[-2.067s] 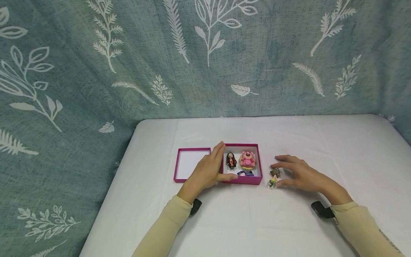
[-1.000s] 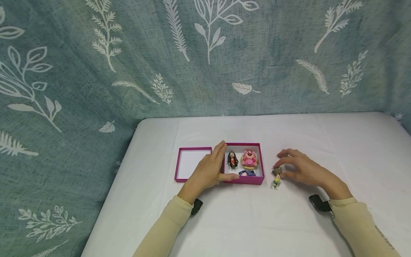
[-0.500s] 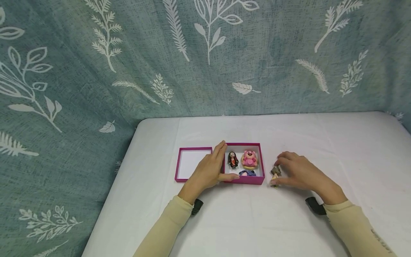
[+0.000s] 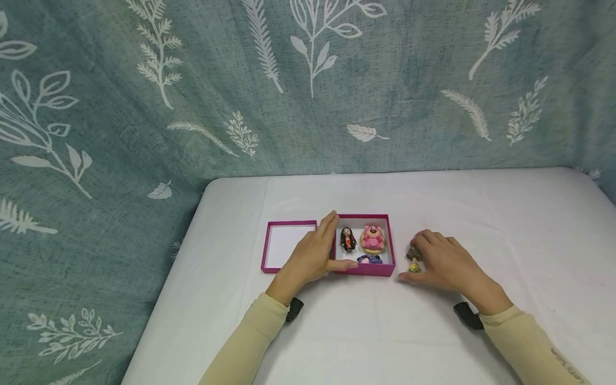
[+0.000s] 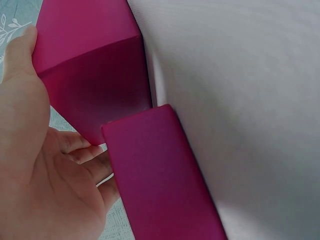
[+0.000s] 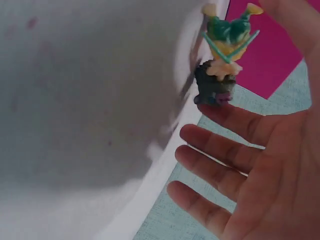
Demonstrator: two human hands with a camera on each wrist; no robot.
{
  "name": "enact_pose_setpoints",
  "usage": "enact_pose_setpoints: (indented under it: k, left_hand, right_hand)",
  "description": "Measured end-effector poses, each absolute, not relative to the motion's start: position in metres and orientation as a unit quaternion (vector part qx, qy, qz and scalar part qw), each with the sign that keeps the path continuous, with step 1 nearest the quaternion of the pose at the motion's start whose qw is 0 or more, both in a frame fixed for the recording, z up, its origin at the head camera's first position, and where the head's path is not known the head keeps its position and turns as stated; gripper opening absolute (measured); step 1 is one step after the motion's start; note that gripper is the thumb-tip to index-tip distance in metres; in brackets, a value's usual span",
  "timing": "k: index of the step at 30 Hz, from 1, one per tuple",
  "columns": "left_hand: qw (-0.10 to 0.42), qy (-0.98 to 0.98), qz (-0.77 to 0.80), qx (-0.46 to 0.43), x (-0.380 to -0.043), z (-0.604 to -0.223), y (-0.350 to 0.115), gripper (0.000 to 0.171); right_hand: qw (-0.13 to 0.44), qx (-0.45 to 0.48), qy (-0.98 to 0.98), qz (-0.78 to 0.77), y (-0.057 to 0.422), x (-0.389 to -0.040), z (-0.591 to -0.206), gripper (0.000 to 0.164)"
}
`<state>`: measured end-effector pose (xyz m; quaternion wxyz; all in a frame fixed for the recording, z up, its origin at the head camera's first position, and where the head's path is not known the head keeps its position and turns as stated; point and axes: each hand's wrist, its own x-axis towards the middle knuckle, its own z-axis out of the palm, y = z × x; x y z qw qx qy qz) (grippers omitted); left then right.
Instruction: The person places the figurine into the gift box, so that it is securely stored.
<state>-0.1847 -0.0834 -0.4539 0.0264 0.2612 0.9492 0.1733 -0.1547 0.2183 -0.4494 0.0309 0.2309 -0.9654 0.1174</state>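
Observation:
My left hand (image 4: 310,254) holds the left side of an open magenta box (image 4: 370,270), thumb along its front wall and fingertips at the back left corner. Inside lie a dark-haired doll figurine (image 4: 348,240), a pink bear figurine (image 4: 372,239) and a blue figurine (image 4: 369,259), partly hidden by the front wall. Right of the box, a fairy figurine (image 6: 227,42) in green and yellow lies on the table with its dark, rough base (image 6: 215,85). Around it my right hand (image 4: 445,264) spreads; in the right wrist view, the index fingertip touches the base.
The magenta-edged lid (image 4: 290,246) lies inside up at the box's left, close behind my left hand. White cloth covers the table (image 4: 366,331). A teal leaf-print curtain (image 4: 409,96) stands behind and at the left.
My right hand pinched around the figurine's dark base about a second ago; now its thumb reaches left, past the fairy's body. The hand has shifted slightly left. My left hand and the box stay put.

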Motion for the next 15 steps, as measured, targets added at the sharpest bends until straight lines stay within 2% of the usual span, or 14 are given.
enact_pose_setpoints:
  k: [15]
  left_hand:
    - [0.034, 0.950, 0.177, 0.256, -0.1848, -0.4536, -0.0842, 0.111]
  right_hand:
    - [0.036, 0.251, -0.959, 0.130, 0.2243, -0.1595, -0.4455, 0.069]
